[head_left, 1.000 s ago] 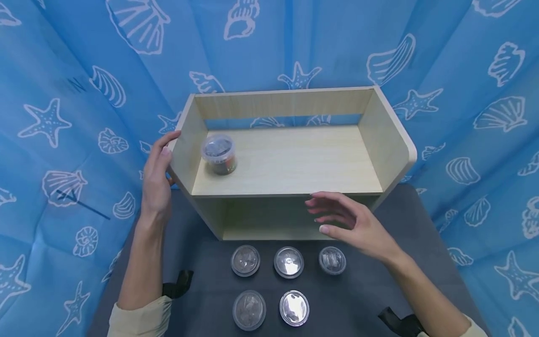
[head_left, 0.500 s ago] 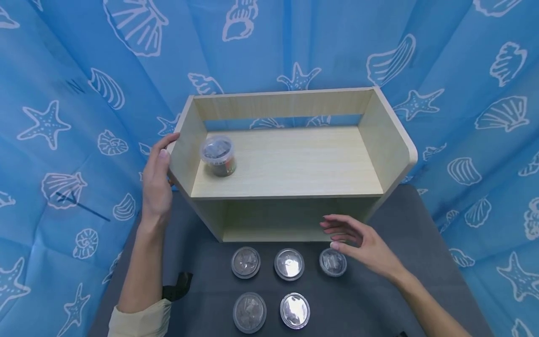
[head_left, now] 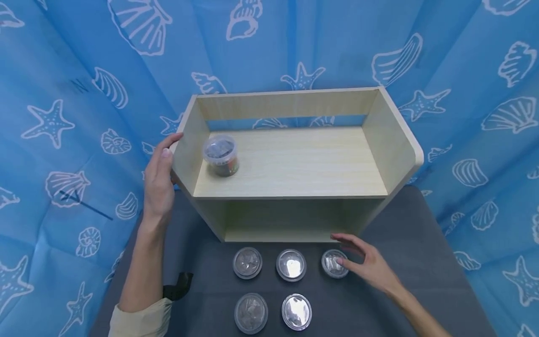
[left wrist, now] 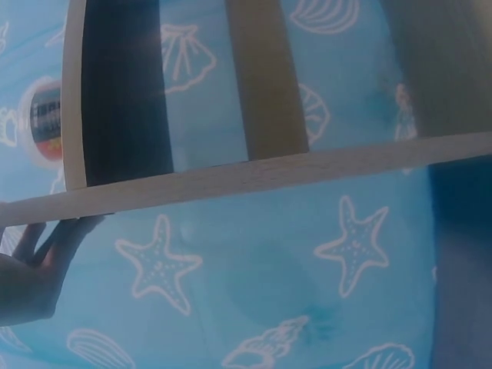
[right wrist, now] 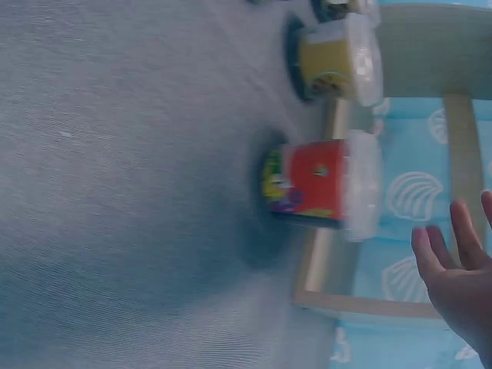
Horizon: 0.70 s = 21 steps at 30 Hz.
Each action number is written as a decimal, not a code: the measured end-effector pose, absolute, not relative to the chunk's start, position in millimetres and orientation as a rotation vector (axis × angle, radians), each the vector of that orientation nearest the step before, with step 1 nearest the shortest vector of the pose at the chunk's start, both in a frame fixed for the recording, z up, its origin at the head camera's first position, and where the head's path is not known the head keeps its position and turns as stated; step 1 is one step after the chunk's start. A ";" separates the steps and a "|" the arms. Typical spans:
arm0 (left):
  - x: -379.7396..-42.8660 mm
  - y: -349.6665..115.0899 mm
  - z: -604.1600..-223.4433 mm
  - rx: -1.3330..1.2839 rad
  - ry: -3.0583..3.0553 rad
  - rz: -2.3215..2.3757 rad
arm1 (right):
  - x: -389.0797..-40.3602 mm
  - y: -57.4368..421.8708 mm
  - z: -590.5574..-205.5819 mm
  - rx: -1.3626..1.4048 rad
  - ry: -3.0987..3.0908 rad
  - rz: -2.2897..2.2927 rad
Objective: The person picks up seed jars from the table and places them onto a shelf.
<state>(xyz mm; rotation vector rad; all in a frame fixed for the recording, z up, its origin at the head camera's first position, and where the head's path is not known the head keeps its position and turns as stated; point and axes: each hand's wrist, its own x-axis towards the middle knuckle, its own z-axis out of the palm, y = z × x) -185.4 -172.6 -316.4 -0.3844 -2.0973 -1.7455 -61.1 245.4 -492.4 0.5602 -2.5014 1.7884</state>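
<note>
1. Your left grip (head_left: 158,189) lies against the left panel of the shelf unit (head_left: 294,161), fingers loosely bent rather than wrapped round it. An inward shove there could slide the whole unit.
2. Just right of that grip, inside the panel, the upper cup (head_left: 221,154) stands upright on the shelf. A jolt to the panel might shift it.
3. Between your grips, on the surface (head_left: 391,229), stand the left cup (head_left: 247,263), middle cup (head_left: 291,265) and two nearer cups, (head_left: 251,313) and (head_left: 296,312). Sweeping your right grip leftward could knock the middle one.
4. The right cup (head_left: 330,264) sits under your right thumb's tip; whether they touch, you can't tell. Closing unevenly would probably push it or tip it.
5. Your right grip (head_left: 370,270) is spread, holding nothing. Its fingers reach past the cup near the unit's lower front edge, so they could bump that.
</note>
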 end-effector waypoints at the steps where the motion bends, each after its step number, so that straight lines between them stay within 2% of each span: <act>1: -185.8 -172.5 -316.5 -0.390 -2.093 -1.758 | -60.1 245.7 -496.2 0.542 -2.515 1.757; 8: -186.6 -172.1 -318.7 -0.374 -2.087 -1.797 | -56.0 250.2 -520.5 0.418 -2.582 1.758; 21: -186.0 -172.0 -319.7 -0.373 -2.106 -1.763 | -54.7 255.8 -546.1 0.547 -2.508 1.967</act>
